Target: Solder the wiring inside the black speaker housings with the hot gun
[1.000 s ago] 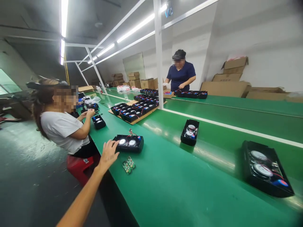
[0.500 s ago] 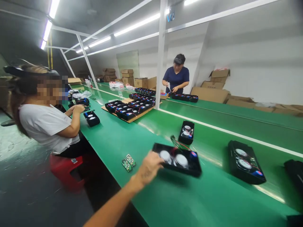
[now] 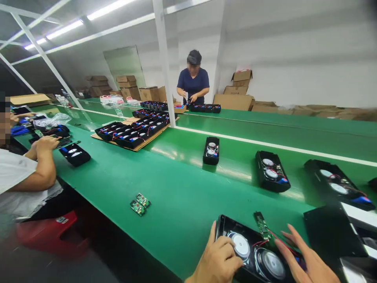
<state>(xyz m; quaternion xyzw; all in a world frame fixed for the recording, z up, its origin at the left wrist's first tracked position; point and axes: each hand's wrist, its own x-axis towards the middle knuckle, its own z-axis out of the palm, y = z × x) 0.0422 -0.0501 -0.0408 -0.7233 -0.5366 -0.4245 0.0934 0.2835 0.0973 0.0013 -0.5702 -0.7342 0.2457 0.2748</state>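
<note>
At the lower right of the head view, a black speaker housing (image 3: 251, 243) rests on the green bench, with two round speakers showing inside. My left hand (image 3: 219, 259) grips its left end, fingers curled over the near rim. Over its right end is my right hand (image 3: 306, 255), fingers stretched out and apart beside the red wires; whether it touches them I cannot tell. A green circuit board (image 3: 262, 226), joined to those wires, sticks up at the housing's far edge. Two loose circuit boards (image 3: 140, 204) lie on the bench to the left.
More speaker housings stand along the bench, one (image 3: 272, 171) beyond my hands. Black-and-white box parts (image 3: 332, 232) sit close at the right. A co-worker (image 3: 17, 177) sits at the left; another person (image 3: 193, 80) stands across the bench. A white post (image 3: 163, 63) rises by a cardboard sheet of housings.
My left hand has brought the speaker housing from mid-air down to the bench near me. My right hand has come into view beside it. The view has turned right.
</note>
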